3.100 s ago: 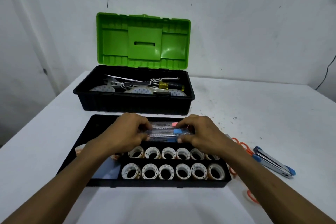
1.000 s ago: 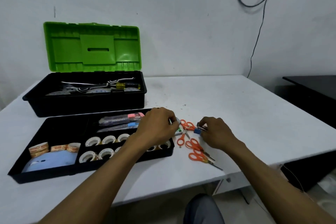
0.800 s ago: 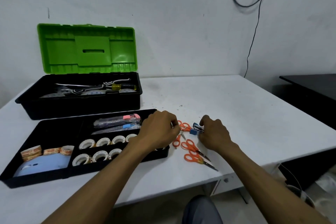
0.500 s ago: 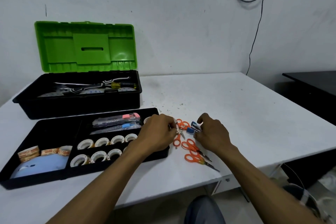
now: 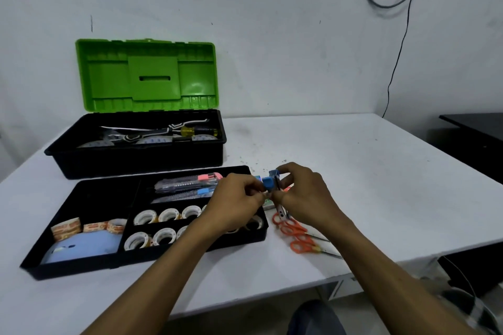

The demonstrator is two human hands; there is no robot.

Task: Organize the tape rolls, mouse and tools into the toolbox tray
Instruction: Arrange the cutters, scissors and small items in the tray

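Right of the tray (image 5: 81, 266): both hands met just above the white table (image 5: 381, 185), sharing one small tool.
Left hand (image 5: 236, 202): fingers were curled, their tips pinching the blue-capped tool (image 5: 268, 183) from its left side.
Right hand (image 5: 304, 196): thumb and forefinger were closed on the same tool from the right, the other fingers bent.
Tool position: it was lifted clear of the table, outside the tray, metal body pointing downward.
Scissors (image 5: 296, 234): several orange-handled pairs lay on the table just beside the tray's right end.
Tape rolls (image 5: 163, 215): white ones stood in two rows in the tray; brownish ones sat in the left compartment.
Mouse (image 5: 81, 249): pale blue, it lay in the left compartment, near the front.
Utility knives (image 5: 187, 185): they lay in the rear compartment.
Toolbox (image 5: 136, 158): it stood behind the tray, green lid upright.
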